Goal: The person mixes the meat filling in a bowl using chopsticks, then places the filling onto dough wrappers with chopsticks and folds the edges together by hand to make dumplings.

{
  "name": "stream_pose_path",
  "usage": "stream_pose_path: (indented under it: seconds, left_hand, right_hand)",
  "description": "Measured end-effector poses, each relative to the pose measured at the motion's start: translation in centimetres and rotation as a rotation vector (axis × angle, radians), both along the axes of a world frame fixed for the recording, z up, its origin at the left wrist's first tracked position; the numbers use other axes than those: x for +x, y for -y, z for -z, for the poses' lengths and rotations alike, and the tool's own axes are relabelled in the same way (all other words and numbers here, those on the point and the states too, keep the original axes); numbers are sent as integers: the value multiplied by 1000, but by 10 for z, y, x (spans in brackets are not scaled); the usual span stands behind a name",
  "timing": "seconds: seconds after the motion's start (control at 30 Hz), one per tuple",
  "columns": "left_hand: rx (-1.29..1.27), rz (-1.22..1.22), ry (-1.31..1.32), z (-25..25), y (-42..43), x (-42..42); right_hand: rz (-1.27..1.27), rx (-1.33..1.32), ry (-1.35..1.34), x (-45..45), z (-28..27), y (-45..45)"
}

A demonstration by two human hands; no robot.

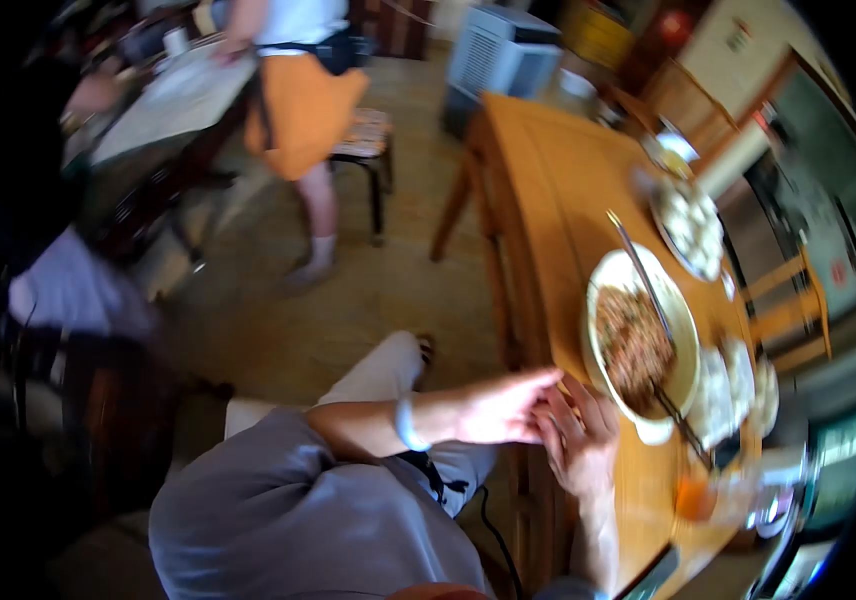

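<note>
My left hand point(508, 405), with a pale band at its wrist, reaches in from the left beside the table edge. Its fingers meet those of my right hand point(582, 435), which comes up from below over the wooden table point(538, 170). Both hands are closed at the fingertips; anything between them is too small and blurred to tell. Just beyond them stands a large white bowl point(690, 340) of minced filling point(631, 345). Chopsticks point(645, 275) lean across its far side, and darker chopsticks point(683, 424) stick out over its near right side.
A plate of white, rounded pieces point(688, 228) lies past the bowl. White plastic bags point(716, 400) and an orange item point(696, 497) are to its right. Left, a person in an orange apron point(308, 105) stands by another table point(173, 105), near a stool point(363, 135).
</note>
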State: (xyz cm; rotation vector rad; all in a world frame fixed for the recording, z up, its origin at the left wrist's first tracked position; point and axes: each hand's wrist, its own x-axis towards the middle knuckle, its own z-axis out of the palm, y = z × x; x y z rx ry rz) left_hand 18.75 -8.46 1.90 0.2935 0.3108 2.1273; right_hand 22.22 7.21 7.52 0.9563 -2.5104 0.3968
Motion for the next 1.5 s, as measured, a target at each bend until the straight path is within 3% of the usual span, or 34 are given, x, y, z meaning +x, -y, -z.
stream_pose_path:
  seconds: [0.13, 0.6, 0.8, 1.3, 1.5]
  left_hand:
    - [-108, -24, -29, 3, 4, -1]
    - [-26, -13, -156, 8, 21, 7]
    - [-171, -32, -24, 8, 26, 12]
    - [-177, -45, -1, 16, 44, 17]
    - [-155, -14, 29, 48, 50, 1]
  right_hand:
    - [-27, 47, -19, 0, 3, 4]
    - [-87, 53, -12, 7, 3, 20]
    - [-118, 44, 5, 10, 2, 28]
    - [-120, 45, 97, 14, 12, 38]
    - [-129, 62, 249, 8, 11, 64]
